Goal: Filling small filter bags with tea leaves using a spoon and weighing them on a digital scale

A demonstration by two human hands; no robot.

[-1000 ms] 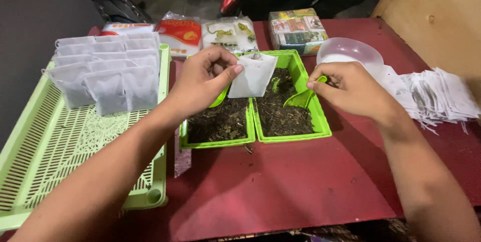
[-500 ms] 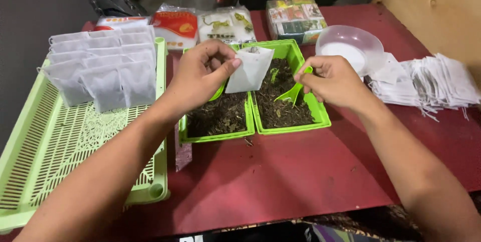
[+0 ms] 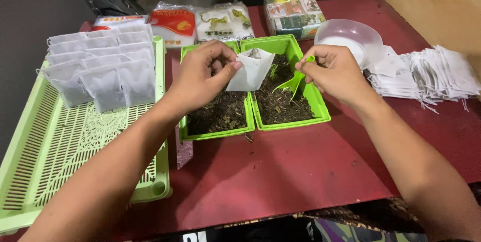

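1. my left hand (image 3: pixel 203 79) pinches a small white filter-paper pouch (image 3: pixel 250 69) between thumb and fingertips, mouth held open over the seam between the two trays.
2. my right hand (image 3: pixel 338 74) is closed on the handle of a small green plastic scoop (image 3: pixel 293 82); its bowl points down, just above the dark loose tea leaves (image 3: pixel 280 104).
3. both hands sit over two green rectangular plastic trays (image 3: pixel 320 116), side by side on the red table (image 3: pixel 280 172).
4. outward: a lime slotted basket (image 3: pixel 55 157) at left holds filled white pouches (image 3: pixel 100 71); a stack of empty white pouches (image 3: pixel 436 71) and a clear plastic bowl (image 3: pixel 350 34) lie at right.
5. risk, as i judge it: the pouch mouth is narrow and soft. a tilted scoop would spill leaves onto the table; a loose pinch would let the mouth fold shut.
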